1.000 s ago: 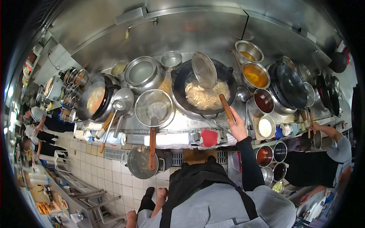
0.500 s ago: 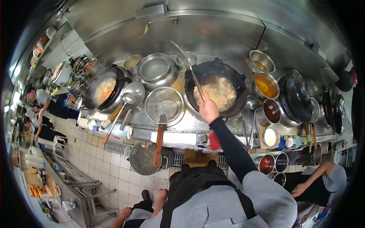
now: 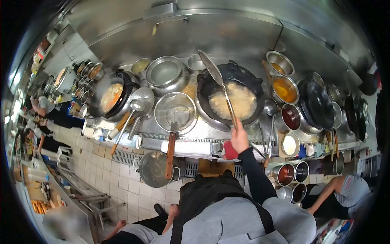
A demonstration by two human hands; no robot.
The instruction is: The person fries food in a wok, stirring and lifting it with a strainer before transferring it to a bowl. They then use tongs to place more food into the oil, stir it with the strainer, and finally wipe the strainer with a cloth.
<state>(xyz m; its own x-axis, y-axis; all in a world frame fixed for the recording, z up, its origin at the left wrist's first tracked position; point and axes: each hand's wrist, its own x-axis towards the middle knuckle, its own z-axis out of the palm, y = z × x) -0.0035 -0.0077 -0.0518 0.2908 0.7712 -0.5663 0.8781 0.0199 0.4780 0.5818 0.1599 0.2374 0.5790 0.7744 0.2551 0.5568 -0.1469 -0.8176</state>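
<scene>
My right hand grips the handle of a long metal skimmer, closed around it near the front of the stove. The skimmer's flat head is raised above the back left rim of a black wok. Inside the wok, pale pieces of food sit in bubbling, foaming oil. My left hand hangs low beside my black apron, its fingers curled in, with nothing seen in it. A round wire strainer with a wooden handle lies across a pot left of the wok.
A second wok with food stands left, near a perforated ladle. Bowls of yellow oil and dark red sauce line the right. A floor pot stands below. Co-workers are at right, far left and lower left.
My right hand has moved back toward me and right. The skimmer's head has swung right, nearer the wok. Foam in the wok looks denser. The person at lower left has shifted.
</scene>
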